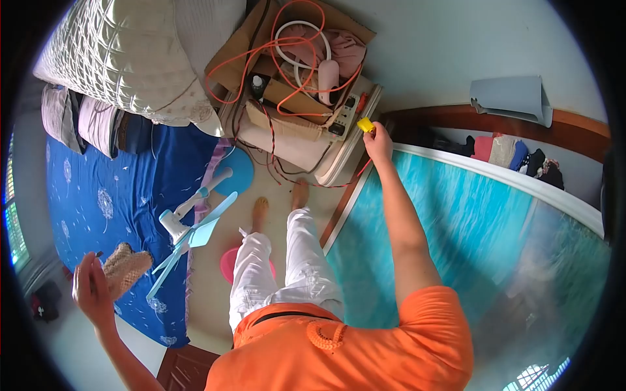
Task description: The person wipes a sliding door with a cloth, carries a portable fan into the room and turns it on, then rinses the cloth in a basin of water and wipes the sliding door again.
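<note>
Out to the left, my left hand (93, 292) is closed on a beige, coarse-textured cloth (127, 268). A small dark tip shows above its fingers. My right hand (379, 142) reaches forward, its fingers closed round a small yellow object (365, 125) whose exact kind I cannot make out. A red cord (363, 167) runs just below that hand. Close by stands a cabinet (339, 163) with a black power strip (340, 122) on it. A fan with light-blue blades (207, 229) stands between my left hand and my legs.
An open cardboard box (228, 65) holds an orange cable (261, 47), a white-and-pink device (328, 78) and cloth. A blue bed (130, 195) lies left, a turquoise sliding door (450, 215) right. Cords hang to the floor near my feet. A pink round item (228, 264) is beside my leg.
</note>
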A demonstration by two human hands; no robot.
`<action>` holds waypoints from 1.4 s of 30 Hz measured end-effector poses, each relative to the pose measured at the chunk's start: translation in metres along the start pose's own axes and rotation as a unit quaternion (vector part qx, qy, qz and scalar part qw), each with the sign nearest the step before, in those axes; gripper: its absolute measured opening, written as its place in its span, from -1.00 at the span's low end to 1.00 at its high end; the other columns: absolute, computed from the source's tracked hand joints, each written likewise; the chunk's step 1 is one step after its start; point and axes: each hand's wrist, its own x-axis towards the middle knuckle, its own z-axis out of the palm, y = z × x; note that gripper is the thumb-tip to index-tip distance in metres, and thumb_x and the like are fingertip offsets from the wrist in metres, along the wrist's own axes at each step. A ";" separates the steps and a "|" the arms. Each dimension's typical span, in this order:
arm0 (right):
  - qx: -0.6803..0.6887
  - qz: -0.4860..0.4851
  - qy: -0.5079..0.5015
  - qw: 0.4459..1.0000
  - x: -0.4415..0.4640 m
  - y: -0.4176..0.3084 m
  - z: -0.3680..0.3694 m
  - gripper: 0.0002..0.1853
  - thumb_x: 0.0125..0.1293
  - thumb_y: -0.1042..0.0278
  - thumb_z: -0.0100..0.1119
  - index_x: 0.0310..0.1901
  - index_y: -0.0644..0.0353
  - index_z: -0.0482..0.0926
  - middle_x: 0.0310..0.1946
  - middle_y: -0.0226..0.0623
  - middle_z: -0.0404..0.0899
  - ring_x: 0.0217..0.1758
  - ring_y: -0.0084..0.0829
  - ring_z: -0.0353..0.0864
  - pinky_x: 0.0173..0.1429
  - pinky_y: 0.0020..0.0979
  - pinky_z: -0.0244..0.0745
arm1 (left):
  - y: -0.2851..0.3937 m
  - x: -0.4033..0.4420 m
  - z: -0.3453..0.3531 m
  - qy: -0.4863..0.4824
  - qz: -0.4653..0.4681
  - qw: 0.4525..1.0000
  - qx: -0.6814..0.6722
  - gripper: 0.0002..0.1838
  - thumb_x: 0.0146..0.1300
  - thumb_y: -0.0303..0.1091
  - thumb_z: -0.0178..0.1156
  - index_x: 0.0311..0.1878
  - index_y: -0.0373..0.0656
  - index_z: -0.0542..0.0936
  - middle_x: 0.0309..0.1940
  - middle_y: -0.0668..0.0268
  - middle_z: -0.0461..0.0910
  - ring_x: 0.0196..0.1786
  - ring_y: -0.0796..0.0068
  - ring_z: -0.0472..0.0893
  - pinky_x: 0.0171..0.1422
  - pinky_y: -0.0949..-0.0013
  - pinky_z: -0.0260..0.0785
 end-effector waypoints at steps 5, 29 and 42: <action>-0.094 0.033 -0.129 0.987 0.012 0.003 0.005 -0.63 0.09 0.28 -0.03 -0.02 0.10 0.32 -0.32 -0.10 0.53 -0.26 -0.08 0.52 -0.23 -0.14 0.41 | 0.011 0.005 0.003 0.003 0.027 1.000 0.006 -0.85 0.13 -0.55 0.08 -0.21 -0.28 0.51 -0.47 0.26 0.50 -0.46 0.54 0.46 -0.37 0.49 0.30; -0.322 -0.174 -0.260 0.894 0.130 -0.038 0.022 -0.84 -0.03 0.46 -0.01 -0.42 0.17 0.58 -0.35 -0.14 0.57 -0.25 -0.17 0.56 -0.25 -0.22 0.45 | 0.014 0.014 0.015 -0.023 -0.005 0.999 0.025 -0.83 0.16 -0.49 0.06 -0.18 -0.27 0.52 -0.39 0.28 0.53 -0.37 0.57 0.47 -0.26 0.53 0.30; -0.370 -0.247 -0.281 0.850 0.131 -0.034 0.032 -0.78 0.05 0.46 -0.11 -0.36 0.18 0.58 -0.31 -0.17 0.56 -0.18 -0.21 0.54 -0.04 -0.27 0.38 | 0.032 0.035 0.027 -0.028 -0.003 1.000 0.015 -0.84 0.15 -0.54 0.05 -0.19 -0.30 0.51 -0.46 0.28 0.48 -0.43 0.57 0.43 -0.34 0.53 0.27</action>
